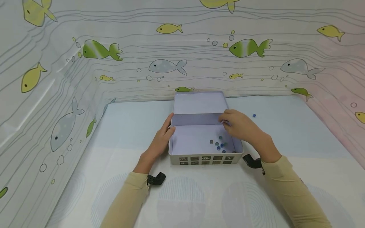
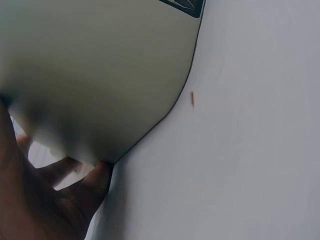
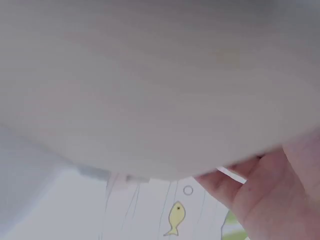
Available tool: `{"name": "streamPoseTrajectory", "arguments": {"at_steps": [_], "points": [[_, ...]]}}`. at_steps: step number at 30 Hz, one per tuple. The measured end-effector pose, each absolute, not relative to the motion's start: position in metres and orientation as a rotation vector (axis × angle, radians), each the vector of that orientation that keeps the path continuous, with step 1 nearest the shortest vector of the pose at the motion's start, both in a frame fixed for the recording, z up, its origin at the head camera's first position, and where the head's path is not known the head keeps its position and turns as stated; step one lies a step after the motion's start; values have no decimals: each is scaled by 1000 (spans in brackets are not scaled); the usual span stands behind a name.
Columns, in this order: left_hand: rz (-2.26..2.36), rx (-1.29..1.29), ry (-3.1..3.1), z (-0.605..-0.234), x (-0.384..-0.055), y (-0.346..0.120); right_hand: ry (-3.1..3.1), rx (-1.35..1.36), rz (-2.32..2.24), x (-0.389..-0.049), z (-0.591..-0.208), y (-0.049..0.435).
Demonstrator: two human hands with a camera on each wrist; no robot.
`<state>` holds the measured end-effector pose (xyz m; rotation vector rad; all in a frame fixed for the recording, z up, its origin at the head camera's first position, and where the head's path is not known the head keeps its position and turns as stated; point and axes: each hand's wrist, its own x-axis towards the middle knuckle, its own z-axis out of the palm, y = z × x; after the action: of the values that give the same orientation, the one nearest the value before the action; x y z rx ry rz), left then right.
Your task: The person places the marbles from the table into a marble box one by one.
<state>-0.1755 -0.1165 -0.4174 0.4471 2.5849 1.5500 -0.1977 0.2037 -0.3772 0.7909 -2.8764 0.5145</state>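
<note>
A shallow hinged box [image 1: 196, 136], pale lilac inside with dark little pictures along its front, stands with its lid [image 1: 199, 103] raised at the back. Several glass marbles [image 1: 218, 148], blue, green and grey, lie inside toward the front right. My left hand [image 1: 159, 139] grips the left side of the box, thumb at the rim; the box's pale outer wall [image 2: 110, 85] fills much of the left wrist view. My right hand [image 1: 239, 126] reaches over the right rear corner with bent fingers; whether they pinch anything is hidden. In the right wrist view the wall [image 3: 150, 100] covers the fingertips.
One loose blue marble [image 1: 254, 115] lies on the table [image 1: 271, 126] beyond my right hand. Fish-patterned sheeting [image 1: 137, 47] rises behind and at both sides. Black wrist cameras [image 1: 156, 179] sit close to the table. A small brown speck [image 2: 192, 99] shows near the box.
</note>
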Motion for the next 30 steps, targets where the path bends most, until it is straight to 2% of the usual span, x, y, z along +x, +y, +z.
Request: {"name": "streamPoseTrajectory", "arguments": {"at_steps": [13, 30], "points": [[1545, 447, 2590, -416, -175, -116, -2845, 669, 528, -206, -372, 219], [1550, 466, 2591, -418, -176, -117, -2908, 450, 432, -229, -385, 259]]}}
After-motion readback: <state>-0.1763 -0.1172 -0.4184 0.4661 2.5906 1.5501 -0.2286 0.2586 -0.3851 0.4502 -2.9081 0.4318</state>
